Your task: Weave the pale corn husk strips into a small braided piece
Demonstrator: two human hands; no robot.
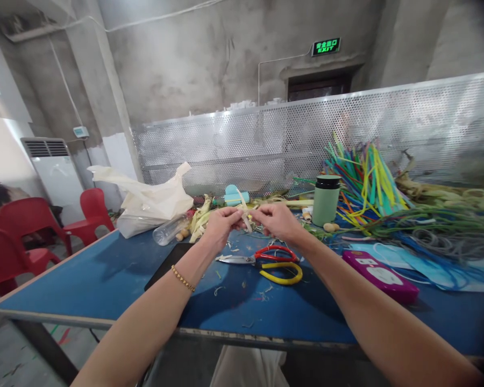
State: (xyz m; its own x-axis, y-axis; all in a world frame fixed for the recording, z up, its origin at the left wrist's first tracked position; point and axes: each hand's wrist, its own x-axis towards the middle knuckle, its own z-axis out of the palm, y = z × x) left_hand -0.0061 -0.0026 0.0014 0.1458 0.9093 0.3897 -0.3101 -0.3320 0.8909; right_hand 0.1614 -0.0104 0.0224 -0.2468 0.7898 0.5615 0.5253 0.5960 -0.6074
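Note:
Above the blue table (92, 279), a pale, thin strip of dried plant, like husk (246, 220), is pinched between my two hands. My left hand (221, 223), with a gold bead bracelet on the wrist, grips it with thumb and forefinger. From the other side my right hand (281, 221) is closed on it too, fingers curled. Below them lie open scissors (237, 259) with one red and one yellow handle, blades pointing left. Small pale scraps are scattered around the scissors. Loose husk strips (201, 219) lie behind my left hand.
A white plastic bag (153, 201) and a clear bottle (168, 232) stand at the left, near a black flat object (165, 269). To the right are a green flask (326, 201), a magenta case (381, 277), face masks (431, 266) and colourful strips (371, 183). A perforated metal screen (234, 145) stands behind.

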